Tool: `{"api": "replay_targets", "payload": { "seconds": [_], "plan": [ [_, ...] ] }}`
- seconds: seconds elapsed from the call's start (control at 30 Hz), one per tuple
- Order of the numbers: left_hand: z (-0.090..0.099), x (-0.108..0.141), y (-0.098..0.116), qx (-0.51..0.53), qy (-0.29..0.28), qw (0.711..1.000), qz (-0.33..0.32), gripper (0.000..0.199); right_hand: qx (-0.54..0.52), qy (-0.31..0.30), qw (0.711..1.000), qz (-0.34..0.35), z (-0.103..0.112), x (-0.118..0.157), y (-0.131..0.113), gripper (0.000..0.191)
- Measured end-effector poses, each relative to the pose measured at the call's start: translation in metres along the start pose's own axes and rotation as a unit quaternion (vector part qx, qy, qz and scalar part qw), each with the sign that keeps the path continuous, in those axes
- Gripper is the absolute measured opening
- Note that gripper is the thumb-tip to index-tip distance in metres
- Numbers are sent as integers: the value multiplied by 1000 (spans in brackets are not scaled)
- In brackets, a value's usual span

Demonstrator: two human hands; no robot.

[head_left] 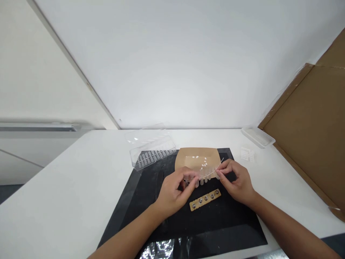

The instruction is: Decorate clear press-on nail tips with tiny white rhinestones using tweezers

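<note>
Between my hands stretches a clear strip of false nail tips (206,178), with several rounded tips hanging from a thin stem. My left hand (175,190) pinches its left end between thumb and fingers. At the right end, my right hand (238,181) pinches it the same way. The strip is over the near edge of a tan paper tray (184,154), which holds several small white pieces (205,162). Just below my hands, a narrow tan holder (205,200) with several round metal studs lies on a black mat (226,223).
At the back left, a clear plastic box (153,156) holds rows of nail tips, with a clear lid (147,133) behind it. A translucent tray (258,136) and a small sheet of white tabs (247,154) lie back right, near a cardboard panel (309,108).
</note>
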State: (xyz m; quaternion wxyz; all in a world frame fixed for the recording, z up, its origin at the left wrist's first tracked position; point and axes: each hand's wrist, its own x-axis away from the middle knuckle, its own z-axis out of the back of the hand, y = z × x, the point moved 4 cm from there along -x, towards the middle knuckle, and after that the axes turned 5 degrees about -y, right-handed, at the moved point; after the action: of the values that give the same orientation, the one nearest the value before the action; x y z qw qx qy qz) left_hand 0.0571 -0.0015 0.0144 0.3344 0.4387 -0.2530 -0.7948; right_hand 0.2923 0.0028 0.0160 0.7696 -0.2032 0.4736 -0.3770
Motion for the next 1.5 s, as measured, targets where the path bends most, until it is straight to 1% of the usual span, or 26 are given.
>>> {"api": "replay_targets", "payload": {
  "seconds": [0.1, 0.17, 0.27, 0.33, 0.47, 0.57, 0.67, 0.73, 0.77, 0.83, 0.9, 0.97, 1.03, 1.13, 1.23, 1.33, 1.5],
  "plan": [
    [3, 0, 0, 8, 23, 1000, 1, 9, -29, -9, 999, -22, 1, -1, 4, 18],
    [5, 1, -4, 28, 49, 998, 20, 8, -38, -9, 999, -29, 4, -2, 7, 18],
    [7, 3, -11, 62, 79, 994, 52, 7, -40, -9, 999, -29, 9, -4, 10, 17],
    [6, 3, -13, 79, 89, 991, 61, 9, -40, -6, 999, -22, 11, -5, 11, 16],
    [5, 3, -12, 83, 93, 991, 58, 9, -31, -10, 999, -12, 8, -5, 13, 11],
    [5, 3, -11, 74, 91, 992, 48, 9, -14, -11, 1000, -6, 5, -3, 14, 3],
    [7, 3, -9, 59, 85, 994, 44, 8, 18, -8, 1000, -11, 6, 2, 14, 12],
    [7, 2, -8, 46, 79, 995, 40, 7, 34, 6, 999, -11, 10, 6, 12, 16],
    [7, 1, -6, 42, 77, 996, 37, 7, 45, 13, 999, -3, 12, 7, 10, 17],
    [7, 0, -4, 36, 72, 996, 28, 8, 81, 12, 996, 33, 16, 7, 3, 14],
    [7, 0, -2, 27, 62, 998, 18, 9, 137, -15, 987, 82, 15, 6, -6, 15],
    [6, 1, 0, 18, 51, 999, 6, 10, 196, -34, 972, 125, 9, 5, -14, 21],
    [4, 1, 1, 13, 37, 999, -1, 10, 255, -26, 955, 147, 3, 5, -19, 30],
    [1, 2, 3, 14, 13, 1000, -5, 9, 329, -13, 931, 159, -6, 5, -21, 37],
    [-1, 2, 6, 19, 2, 1000, -17, 10, 377, -27, 911, 165, -11, 4, -22, 29],
    [-2, 2, 6, 16, -2, 1000, -21, 9, 397, -43, 902, 165, -10, 3, -22, 22],
    [-3, 3, 4, 17, -2, 1000, -23, 12, 427, -66, 886, 171, -9, 2, -21, 27]
  ]
}}
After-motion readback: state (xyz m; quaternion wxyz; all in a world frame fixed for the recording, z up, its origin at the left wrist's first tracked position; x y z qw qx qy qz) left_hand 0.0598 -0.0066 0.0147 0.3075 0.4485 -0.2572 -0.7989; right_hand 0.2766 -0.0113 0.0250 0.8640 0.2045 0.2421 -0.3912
